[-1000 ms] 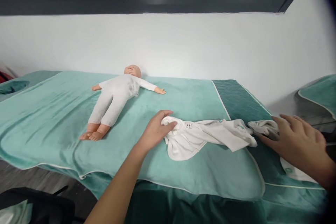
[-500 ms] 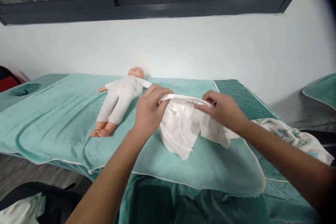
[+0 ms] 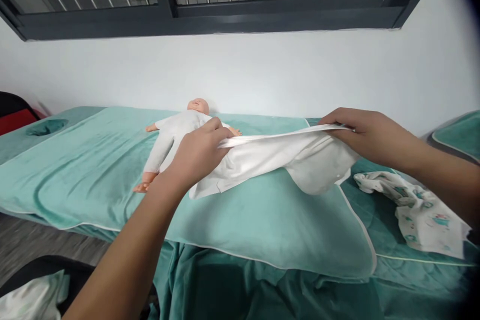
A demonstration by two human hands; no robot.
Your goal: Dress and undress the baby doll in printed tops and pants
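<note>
A pair of small white baby pants point(image 3: 277, 152) hangs above the bed, the top band pulled into a nearly straight line between my hands. My left hand point(image 3: 200, 152) pinches one end of that band, closed, in front of the doll's torso. At the other end my right hand point(image 3: 362, 132) grips the band between thumb and fingers. Below the band the cloth droops in two loose flaps. A baby doll point(image 3: 170, 132) in a white suit lies on its back to the left; my left hand and forearm hide part of its body and legs.
Light green sheets point(image 3: 86, 175) cover the bed. A printed white cloth point(image 3: 423, 215) lies crumpled at the right. The white wall point(image 3: 262, 75) and dark window frame point(image 3: 285, 20) stand behind. A black bag point(image 3: 75, 265) with cloth on it is at the lower left.
My hands have moved apart, the right one going far to the right, and the pants' band is now stretched out. The printed cloth at the right shows more fully.
</note>
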